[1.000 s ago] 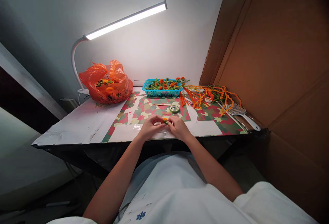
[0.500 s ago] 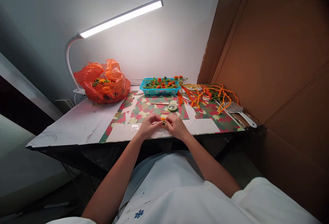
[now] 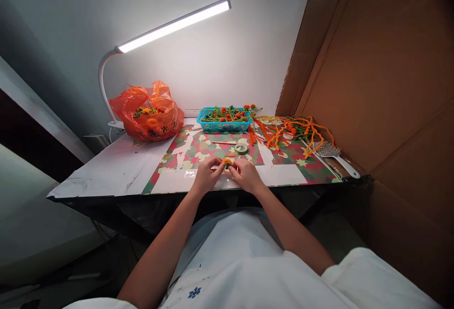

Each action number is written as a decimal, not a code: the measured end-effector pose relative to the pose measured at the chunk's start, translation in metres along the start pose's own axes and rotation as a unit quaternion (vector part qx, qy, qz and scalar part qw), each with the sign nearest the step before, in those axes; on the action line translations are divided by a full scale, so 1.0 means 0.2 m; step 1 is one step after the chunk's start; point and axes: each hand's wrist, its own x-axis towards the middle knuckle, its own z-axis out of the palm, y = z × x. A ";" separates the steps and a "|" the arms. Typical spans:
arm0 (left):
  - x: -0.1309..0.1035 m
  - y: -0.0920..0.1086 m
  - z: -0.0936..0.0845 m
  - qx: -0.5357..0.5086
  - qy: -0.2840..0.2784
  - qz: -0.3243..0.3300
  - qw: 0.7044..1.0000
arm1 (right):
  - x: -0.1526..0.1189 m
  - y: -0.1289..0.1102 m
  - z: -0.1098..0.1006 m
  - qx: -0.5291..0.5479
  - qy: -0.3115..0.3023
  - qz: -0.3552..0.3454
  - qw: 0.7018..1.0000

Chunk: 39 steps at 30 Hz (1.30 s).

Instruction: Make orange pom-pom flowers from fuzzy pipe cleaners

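Between my two hands, above the front of the table, is a small fuzzy orange flower (image 3: pixel 227 161) with a green base. My left hand (image 3: pixel 207 174) pinches it from the left with thumb and forefinger. From the right, my right hand (image 3: pixel 246 174) has its thumb and forefinger closed on the same flower near its green part. The fingertips partly cover it. Just beyond my hands lie a roll of green tape (image 3: pixel 241 148) and a thin pale stick (image 3: pixel 224 143).
A blue basket (image 3: pixel 224 126) of orange flowers with green stems stands at the back. An orange plastic bag (image 3: pixel 156 127) sits left, beneath a lit lamp (image 3: pixel 173 26). Orange fuzzy stems (image 3: pixel 276 131) and a white brush (image 3: pixel 338 157) lie right, beside a cardboard wall (image 3: pixel 383 86).
The view has shifted slightly, so the scene sits a little further right. My fingers have moved a bit apart around the flower, and more of its orange head and green base shows.
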 end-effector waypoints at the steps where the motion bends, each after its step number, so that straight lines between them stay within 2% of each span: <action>1: 0.00 0.00 0.00 0.004 0.003 0.004 1.000 | 0.00 0.00 0.00 -0.004 -0.007 0.001 1.000; 4: -0.01 0.01 0.00 0.011 0.001 0.010 1.000 | 0.00 -0.01 0.01 -0.010 -0.008 -0.004 1.000; 14: 0.00 -0.01 0.00 -0.045 -0.056 -0.012 0.997 | 0.03 0.01 0.03 -0.014 0.036 -0.031 0.999; 17: 0.01 -0.01 0.00 -0.062 -0.046 -0.021 0.997 | 0.04 0.04 0.04 0.044 0.030 -0.031 0.998; 21: 0.02 -0.03 -0.01 -0.077 -0.012 -0.017 0.997 | 0.04 0.06 0.04 0.120 -0.011 -0.018 0.993; 26: 0.00 -0.02 0.00 -0.033 -0.031 0.025 0.999 | 0.03 0.03 0.03 0.077 -0.001 -0.010 0.997; 30: -0.02 0.01 0.01 0.011 -0.026 0.060 0.998 | 0.02 0.02 0.02 0.045 0.015 -0.013 0.999; 34: -0.02 0.02 0.00 -0.018 0.002 0.031 0.999 | 0.02 0.03 0.02 0.041 0.015 -0.034 0.998; 39: -0.01 -0.02 0.00 -0.051 -0.016 -0.003 0.999 | 0.01 0.03 0.02 0.011 0.027 -0.075 0.997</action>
